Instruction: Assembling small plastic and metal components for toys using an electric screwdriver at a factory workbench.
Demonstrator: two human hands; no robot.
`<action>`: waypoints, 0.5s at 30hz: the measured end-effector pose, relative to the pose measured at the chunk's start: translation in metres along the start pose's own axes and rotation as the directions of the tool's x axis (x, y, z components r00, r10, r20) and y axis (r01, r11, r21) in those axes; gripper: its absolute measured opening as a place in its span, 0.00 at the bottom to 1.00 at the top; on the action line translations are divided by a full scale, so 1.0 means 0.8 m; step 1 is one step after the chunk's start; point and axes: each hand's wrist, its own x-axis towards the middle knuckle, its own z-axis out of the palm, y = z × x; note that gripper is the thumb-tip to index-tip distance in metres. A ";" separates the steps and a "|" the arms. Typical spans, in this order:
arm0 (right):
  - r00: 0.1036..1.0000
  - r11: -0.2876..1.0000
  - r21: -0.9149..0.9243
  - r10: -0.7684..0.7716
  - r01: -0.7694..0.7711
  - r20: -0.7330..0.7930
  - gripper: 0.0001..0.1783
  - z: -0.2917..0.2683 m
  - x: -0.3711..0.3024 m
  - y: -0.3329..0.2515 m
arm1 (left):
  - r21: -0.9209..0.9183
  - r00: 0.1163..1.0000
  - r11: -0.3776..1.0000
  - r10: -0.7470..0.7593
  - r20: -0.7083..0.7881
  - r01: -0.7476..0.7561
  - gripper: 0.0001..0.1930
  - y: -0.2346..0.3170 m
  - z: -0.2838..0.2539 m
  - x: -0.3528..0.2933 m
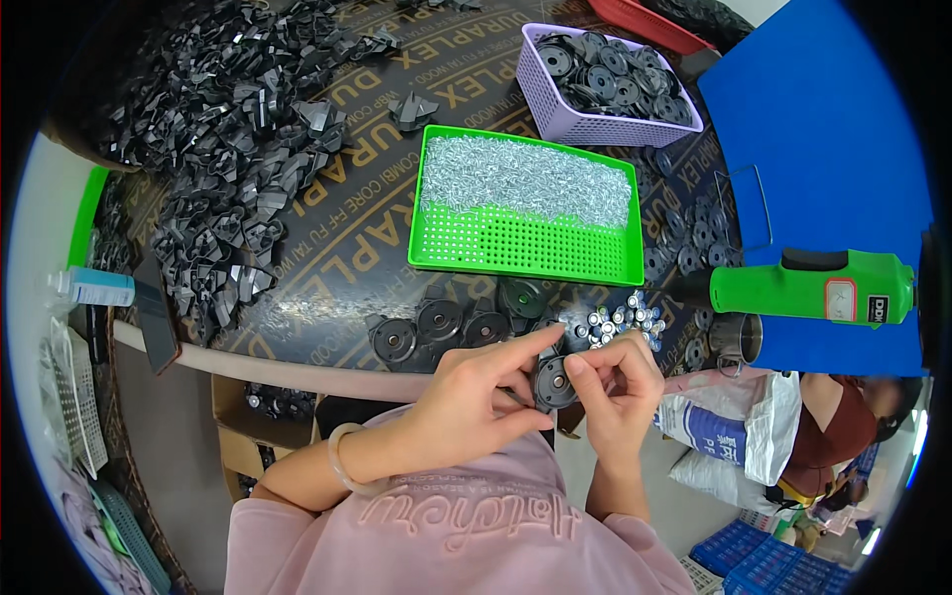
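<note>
Just off the table's near edge, I hold a black round plastic part (555, 385) with a hub in its centre. My right hand (620, 387) pinches it from the right, thumb on its face. On the other side my left hand (471, 397) grips its left edge with curled fingers, its index finger stretched out above. Beyond my hands lies a row of similar black round parts (395, 340) on the table. A small pile of shiny metal bushings or nuts (625, 322) sits just past my right hand.
A green basket (526, 266) of small silver screws stands mid-table, with a purple basket (605, 132) of black round parts behind it. Black angular plastic pieces (233, 169) heap at left. A green power screwdriver (813, 290) is at right, near a metal cup (736, 339).
</note>
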 end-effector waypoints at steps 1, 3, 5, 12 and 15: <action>1.000 1.000 -0.002 0.002 -0.002 -0.001 0.07 0.000 -0.001 0.000 | -0.002 1.000 1.000 -0.001 0.002 0.001 0.41 0.001 0.000 0.000; 1.000 1.000 0.002 -0.009 0.009 -0.021 0.07 0.004 -0.004 -0.002 | -0.073 0.999 0.996 0.053 -0.005 -0.053 0.38 0.002 -0.001 -0.001; 0.999 0.998 -0.045 -0.050 0.049 -0.012 0.07 0.007 -0.008 -0.007 | -0.049 1.000 0.999 0.012 0.022 -0.011 0.35 0.001 -0.009 -0.003; 0.990 0.993 -0.048 -0.099 0.104 0.098 0.08 -0.002 -0.011 -0.011 | -0.094 0.988 0.990 -0.118 -0.095 0.109 0.23 0.011 -0.026 -0.019; 0.996 0.993 -0.081 -0.082 0.085 0.030 0.08 -0.015 -0.009 -0.002 | -0.171 0.962 0.975 -0.176 -0.207 0.142 0.24 0.028 -0.048 -0.030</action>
